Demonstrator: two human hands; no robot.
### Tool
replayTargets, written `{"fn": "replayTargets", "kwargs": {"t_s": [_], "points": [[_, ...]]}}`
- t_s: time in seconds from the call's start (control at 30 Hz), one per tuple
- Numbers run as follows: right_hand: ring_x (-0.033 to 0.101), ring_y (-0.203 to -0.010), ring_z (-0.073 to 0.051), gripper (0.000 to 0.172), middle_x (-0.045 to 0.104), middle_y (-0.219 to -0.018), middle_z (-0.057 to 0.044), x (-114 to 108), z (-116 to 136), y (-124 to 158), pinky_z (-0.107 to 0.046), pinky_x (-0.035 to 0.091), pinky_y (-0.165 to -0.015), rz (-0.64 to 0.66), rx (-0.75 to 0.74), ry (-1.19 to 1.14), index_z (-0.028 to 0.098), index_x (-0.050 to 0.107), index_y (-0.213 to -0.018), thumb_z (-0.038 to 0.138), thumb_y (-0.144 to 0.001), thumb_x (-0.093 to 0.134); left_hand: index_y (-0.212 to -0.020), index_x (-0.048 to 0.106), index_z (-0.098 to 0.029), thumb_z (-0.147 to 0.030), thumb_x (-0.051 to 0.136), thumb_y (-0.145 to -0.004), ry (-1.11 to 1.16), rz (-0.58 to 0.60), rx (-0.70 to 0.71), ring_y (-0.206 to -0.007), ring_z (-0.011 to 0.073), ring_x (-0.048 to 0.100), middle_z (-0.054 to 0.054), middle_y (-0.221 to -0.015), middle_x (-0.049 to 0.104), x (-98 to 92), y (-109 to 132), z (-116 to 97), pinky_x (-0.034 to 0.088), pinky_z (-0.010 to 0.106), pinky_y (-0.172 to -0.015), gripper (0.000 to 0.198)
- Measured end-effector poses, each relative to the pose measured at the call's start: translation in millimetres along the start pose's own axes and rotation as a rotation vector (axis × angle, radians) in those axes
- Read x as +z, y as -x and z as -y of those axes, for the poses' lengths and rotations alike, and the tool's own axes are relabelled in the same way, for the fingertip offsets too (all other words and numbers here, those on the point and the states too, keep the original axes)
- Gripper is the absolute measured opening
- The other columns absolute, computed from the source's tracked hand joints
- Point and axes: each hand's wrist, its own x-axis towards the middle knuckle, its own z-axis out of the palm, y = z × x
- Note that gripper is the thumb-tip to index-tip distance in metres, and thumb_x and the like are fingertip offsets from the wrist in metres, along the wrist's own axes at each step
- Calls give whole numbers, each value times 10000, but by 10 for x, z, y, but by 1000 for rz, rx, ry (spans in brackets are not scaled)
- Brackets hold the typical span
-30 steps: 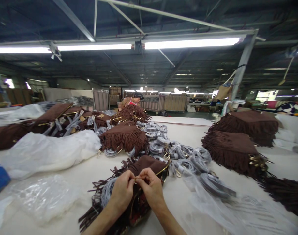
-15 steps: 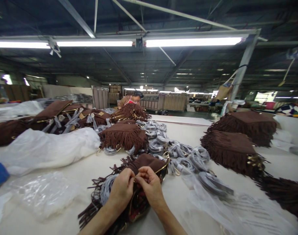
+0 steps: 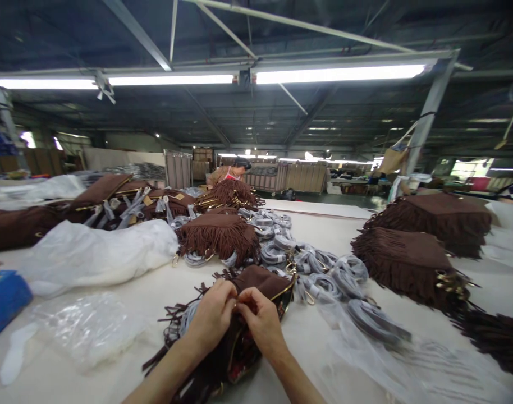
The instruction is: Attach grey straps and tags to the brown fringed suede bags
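Observation:
A dark brown fringed handbag [image 3: 262, 280] lies in front of me, its gold zip spread and a patterned lining showing. My left hand [image 3: 214, 314] and my right hand [image 3: 261, 318] meet over its opening. Both are closed in a pinch, fingertips almost touching. Between them is something small with a gold glint, too hidden to name. A wrapped grey strap coil [image 3: 188, 318] rests on the bag's fringe, partly behind my left hand. Just beyond the bag sit another fringed bag [image 3: 218, 230] and many wrapped grey straps [image 3: 324, 285].
Fringed bags [image 3: 408, 255] are stacked on the right. Crumpled clear plastic [image 3: 86, 328] and a white plastic bag [image 3: 109, 255] cover part of the table's left side, beside a blue box [image 3: 4, 306]. A co-worker [image 3: 225, 174] sits across the table behind more bags.
My view has shifted a little left, so more of the blue box shows, with a bit of someone's hand above it. My left hand has turned slightly; both hands still pinch at the bag.

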Motion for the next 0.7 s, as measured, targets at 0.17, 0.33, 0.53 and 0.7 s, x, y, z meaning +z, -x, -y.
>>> {"fn": "replayTargets", "kwargs": {"t_s": [0.17,0.33,0.53,0.7], "points": [[523,-550,-136,126,574,-653,19,-189,166,-107,-200,470,-431,7,41,-25,190,648,-813,294,-767,595,-997,591,-136,-269,478,-797,-335,315,-302,-1002,283,606,148,-1044,638,-452,41,354,459,357,-815,265],[587,-655,-164,174,638,-726,8,-246,468,-78,-228,503,-521,71,3,63,198,678,-900,264,-753,612,-921,597,-160,-175,466,-774,-421,325,-288,-935,273,628,128,-984,662,-573,158,266,448,346,-778,197],[605,-992,-227,528,675,-1105,-23,-310,842,40,-328,475,-881,244,-199,173,233,608,-1217,197,-698,696,-951,559,-165,-124,432,-798,-494,108,56,-959,261,585,105,-981,607,-748,32,-610,452,340,-797,203],[568,-599,-149,252,649,-734,6,-583,739,296,-240,480,-515,5,108,8,176,632,-917,392,-788,632,-1207,467,-145,-318,543,-807,-185,38,160,-1139,273,507,132,-1198,536,-673,150,-784,438,362,-928,443]]}}
